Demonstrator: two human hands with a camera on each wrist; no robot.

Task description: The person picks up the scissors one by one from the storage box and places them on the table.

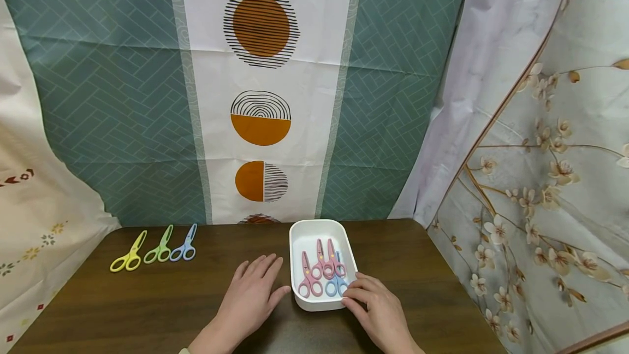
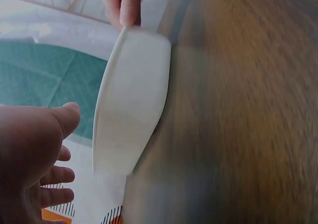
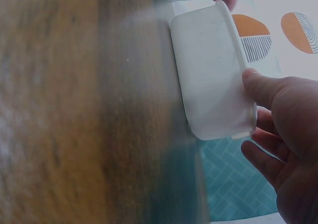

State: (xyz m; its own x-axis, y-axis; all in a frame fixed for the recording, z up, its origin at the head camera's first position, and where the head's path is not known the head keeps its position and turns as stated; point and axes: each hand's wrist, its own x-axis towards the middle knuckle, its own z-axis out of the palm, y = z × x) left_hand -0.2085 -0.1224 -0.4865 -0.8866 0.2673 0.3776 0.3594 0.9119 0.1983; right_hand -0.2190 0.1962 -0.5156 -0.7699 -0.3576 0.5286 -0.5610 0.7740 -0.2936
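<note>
A white plastic tray point(image 1: 304, 305) stands on the dark wooden table in front of me. Inside lie three pairs of pink scissors point(image 1: 309, 283) and a pair of blue scissors point(image 1: 336, 283), partly covered by the pink ones. My right hand point(image 1: 378, 305) holds the tray's near right corner, with the thumb on the near wall by the rim and the fingers along the right side. To the left of the tray, my left hand point(image 1: 253, 291) hovers with its fingers spread and holds nothing. Its thumb is right beside the tray's left wall in the head view.
At the table's far left lie yellow scissors point(image 1: 130, 255), green scissors point(image 1: 159, 247) and blue scissors point(image 1: 184, 246) in a row. A green and white patterned cloth point(image 1: 265, 81) hangs behind the table point(image 1: 236, 337). A flowered curtain point(image 1: 540, 206) hangs along the right side.
</note>
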